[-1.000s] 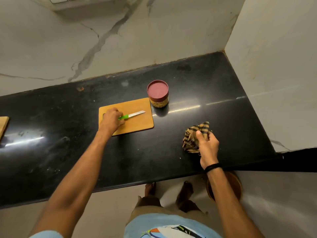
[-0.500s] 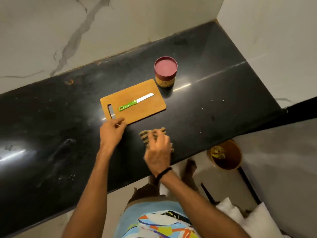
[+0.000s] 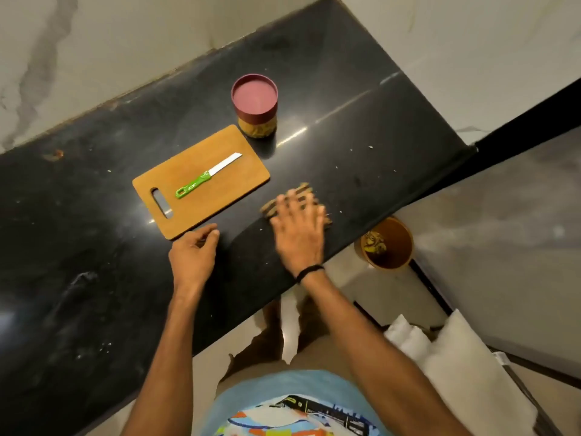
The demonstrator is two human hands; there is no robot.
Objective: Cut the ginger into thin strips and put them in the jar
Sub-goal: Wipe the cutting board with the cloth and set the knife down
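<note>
The right hand (image 3: 298, 234) lies flat, fingers spread, on a striped cloth (image 3: 302, 191) atop the glossy black stone counter (image 3: 94, 278). The left hand (image 3: 193, 253) rests loosely curled by the rectangular wooden board (image 3: 234, 187), which bears a green-handled knife (image 3: 207, 176). The round jar (image 3: 257, 127), maroon lid on, stands just behind the board.

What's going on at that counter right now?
The person's right hand lies flat on a striped cloth near the front edge of the counter, apparently wiping. The left hand hovers by the near corner of the cutting board, fingers curled; whether it holds anything is unclear. The knife lies untouched on the board, the jar behind it has its lid on, and no ginger shows on the board.
</note>
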